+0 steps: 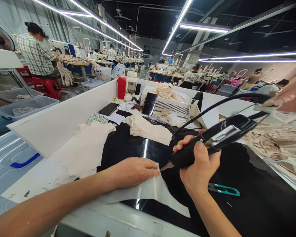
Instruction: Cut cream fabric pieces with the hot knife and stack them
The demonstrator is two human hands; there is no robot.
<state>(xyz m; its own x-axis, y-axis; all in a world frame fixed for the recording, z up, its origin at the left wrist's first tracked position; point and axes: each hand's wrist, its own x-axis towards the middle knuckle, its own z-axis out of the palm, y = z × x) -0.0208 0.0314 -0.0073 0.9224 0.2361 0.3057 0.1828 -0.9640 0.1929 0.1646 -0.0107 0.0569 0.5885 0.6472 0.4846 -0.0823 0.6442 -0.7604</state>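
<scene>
My right hand (199, 164) is wrapped round the thick end of a black corded hand tool (224, 131) with a long metal lever on its side. Held up over the table, the tool slants towards the upper right. My left hand (138, 171) pinches the edge of a thin whitish fabric piece (162, 194), its fingers pressed together; the fabric lies on the dark, shiny work surface (123, 151). Teal thread snips (224, 190) rest to the right of my right wrist. Ahead are stacked cream fabric pieces (148, 128), with more cream fabric (88, 144) to the left.
A white partition (71, 115) edges the table. At the back stand a red bottle (121, 88), a phone (150, 103) and a white vented box (172, 107). Beige fabric (273, 138) is heaped at right, below a blurred pinkish shape (291, 92). A person (37, 52) sits far left.
</scene>
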